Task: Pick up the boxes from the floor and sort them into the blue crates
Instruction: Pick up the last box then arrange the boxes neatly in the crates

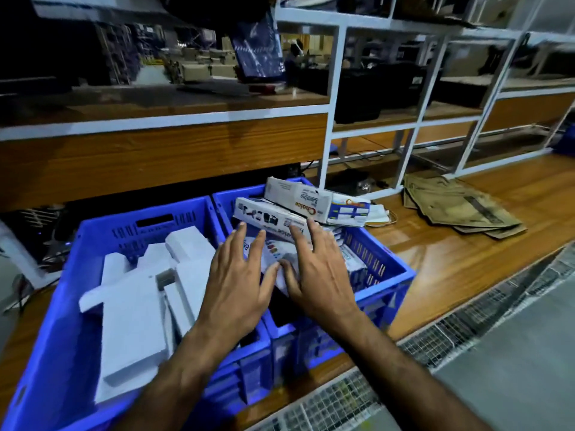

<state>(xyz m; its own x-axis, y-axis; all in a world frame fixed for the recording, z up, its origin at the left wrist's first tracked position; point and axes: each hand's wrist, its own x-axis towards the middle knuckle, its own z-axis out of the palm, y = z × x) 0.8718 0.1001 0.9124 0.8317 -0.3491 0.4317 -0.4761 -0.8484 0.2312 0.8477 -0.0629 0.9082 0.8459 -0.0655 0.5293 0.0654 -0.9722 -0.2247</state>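
Head view: both my hands, left hand (236, 287) and right hand (320, 281), hover flat with fingers spread, gripping nothing, over the right blue crate (389, 275); printed box (270, 217) lies just beyond my fingertips, long axis left-right.

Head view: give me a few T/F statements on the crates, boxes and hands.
1. Two blue crates stand side by side. True: left crate, right crate.
2. The left crate holds printed boxes. False: it holds plain white boxes; the printed boxes are in the right crate.
3. Both hands are over the right crate. True: left hand and right hand, fingers spread.
4. The right hand grips a box. False: its fingers are straight, over the boxes, gripping nothing.
5. Flattened brown bags lie inside the right crate. False: they lie on the wooden floor, right of the crates.
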